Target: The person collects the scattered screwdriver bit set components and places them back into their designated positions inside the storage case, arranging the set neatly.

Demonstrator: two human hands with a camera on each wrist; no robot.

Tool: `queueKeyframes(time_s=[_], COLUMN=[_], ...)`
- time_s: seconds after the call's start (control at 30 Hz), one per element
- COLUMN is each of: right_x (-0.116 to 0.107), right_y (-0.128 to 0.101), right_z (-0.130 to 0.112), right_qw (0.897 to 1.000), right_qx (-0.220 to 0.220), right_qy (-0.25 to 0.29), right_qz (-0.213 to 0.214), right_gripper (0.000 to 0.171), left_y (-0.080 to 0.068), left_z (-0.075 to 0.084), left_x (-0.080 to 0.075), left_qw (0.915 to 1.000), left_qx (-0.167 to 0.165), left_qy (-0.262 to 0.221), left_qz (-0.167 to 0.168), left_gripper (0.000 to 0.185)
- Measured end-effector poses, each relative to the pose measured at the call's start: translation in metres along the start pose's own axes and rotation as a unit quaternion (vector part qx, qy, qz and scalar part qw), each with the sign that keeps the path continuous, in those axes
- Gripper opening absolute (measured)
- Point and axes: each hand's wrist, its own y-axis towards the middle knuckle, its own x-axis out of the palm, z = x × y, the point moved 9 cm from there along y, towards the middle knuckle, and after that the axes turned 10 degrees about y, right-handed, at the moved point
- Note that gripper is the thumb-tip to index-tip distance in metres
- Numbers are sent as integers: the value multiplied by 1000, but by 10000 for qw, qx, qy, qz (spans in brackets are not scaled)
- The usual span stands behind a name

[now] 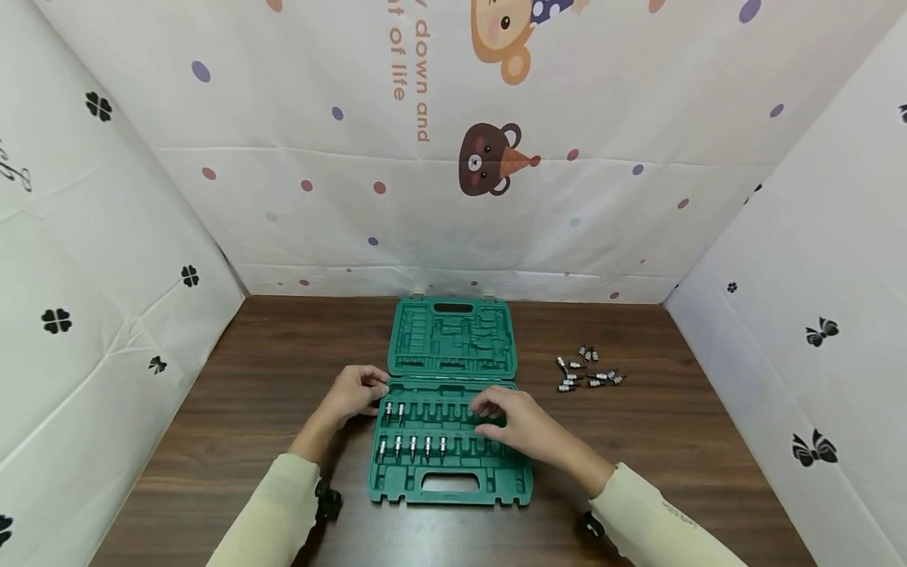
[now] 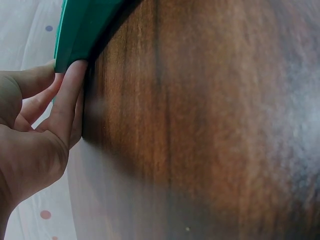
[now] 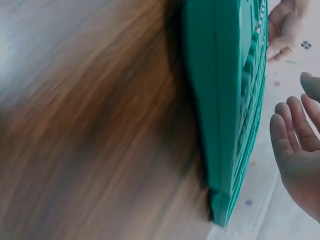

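White printed cloth (image 1: 269, 213) on three sides, dark wood-grain table (image 1: 680, 449) in front. Green case (image 1: 397, 480) lies on the table in the middle, lid (image 1: 453, 362) folded back toward the far cloth. Upper row holds two metal bits (image 1: 401, 413) at its left end; lower row holds five bits (image 1: 413, 449). Left hand (image 1: 352, 392) pinches the case's left edge, thumb and fingertips at the rim. Right hand (image 1: 523, 424) above the case's right half, fingers loosely bent, thumb apart, nothing seen in it. Loose bits (image 1: 598, 376) scattered on the table, right of the case.
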Motion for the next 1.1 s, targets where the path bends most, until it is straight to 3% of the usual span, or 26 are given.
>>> queueKeyframes(time_s=[0.33, 0.5, 0.8, 1.1], right_x=[-42, -63, -105, -139], right_y=[-28, -40, -51, -65], right_z=[16, 29, 55, 85], right_qw=[9975, 9942, 9788, 9670], right_qx=[165, 12, -241, 94], right_qy=[18, -51, -729, -1076], right_qz=[683, 1073, 1899, 2309], right_gripper=[35, 35, 33, 35], left_y=[0, -1, 1, 0], left_z=[0, 2, 2, 0], left_x=[0, 1, 0, 0], left_qw=[10000, 10000, 10000, 10000], left_qx=[-22, -10, -2, -50], left_qy=[16, 40, 67, 49], left_qz=[29, 37, 28, 25], left_gripper=[18, 17, 18, 18])
